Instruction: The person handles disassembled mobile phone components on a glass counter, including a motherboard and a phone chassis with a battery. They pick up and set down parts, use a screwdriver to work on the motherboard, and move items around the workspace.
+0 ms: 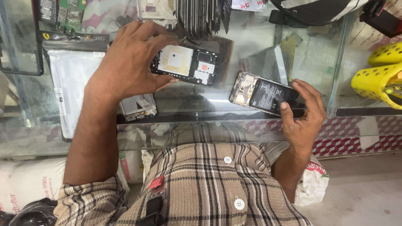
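From the head camera, the left hand (125, 62) pinches a phone back frame (186, 65) by its end, held above the glass counter (251, 125). The right hand (303, 113) grips an opened phone (264, 94) with its black battery exposed, thumb pressed on its edge, just over the counter's front.

A single head-worn camera looks steeply down from close above, past the wearer's checked shirt (209, 184) at the near edge, onto the glass counter (251, 104) beyond.
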